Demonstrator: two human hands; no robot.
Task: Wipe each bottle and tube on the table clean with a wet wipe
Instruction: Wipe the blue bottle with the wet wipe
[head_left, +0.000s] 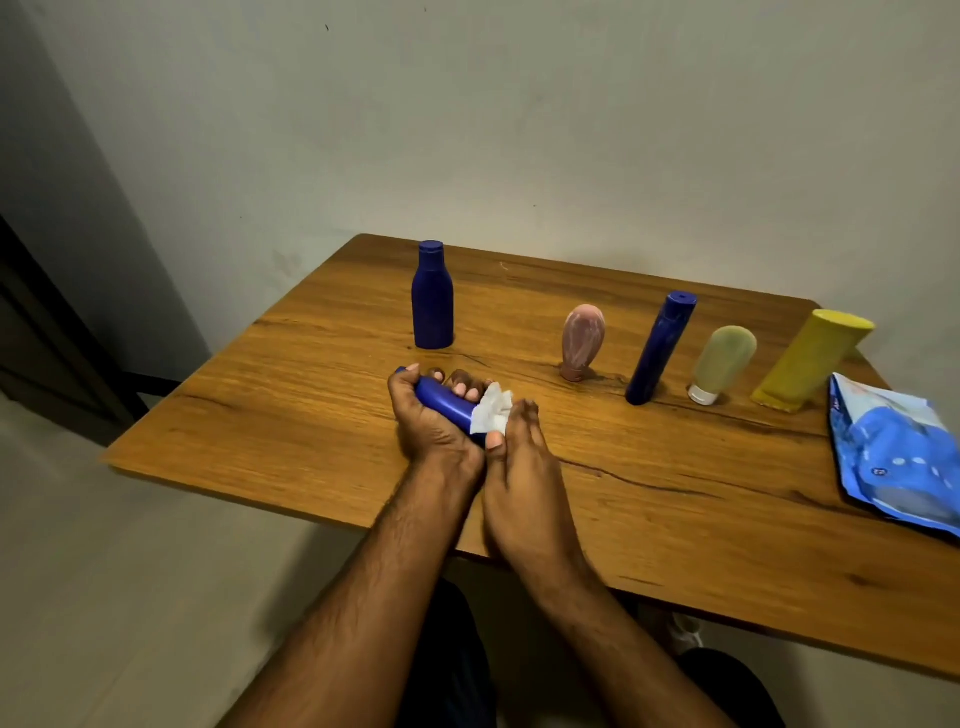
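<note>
Two bare forearms reach up from the bottom of the frame and meet over the near middle of the wooden bench (322, 415). His left hand (434, 415) is curled around a small blue tube (445, 402), fingers wrapped over its top, holding it just above the bench. His right hand (514, 457) pinches a crumpled white wet wipe (493, 410) against the tube's lower right end, thumb tucked under it. That tube lies nearly flat, its long axis running from upper left to lower right, one end poking out past the left hand's fingers toward the upper left. By the look of it this one is mid-wipe. Five others stand on the bench behind: a dark blue bottle (432, 299) upright at centre left, then to the right a pink tube (582, 340) on its cap, a slim blue bottle (660, 348), a pale green tube (722, 364) on its white cap, and a yellow bottle (810, 361). Whether any of those is already clean I cannot tell. A blue wipes pack (898, 457) lies at the right edge.
</note>
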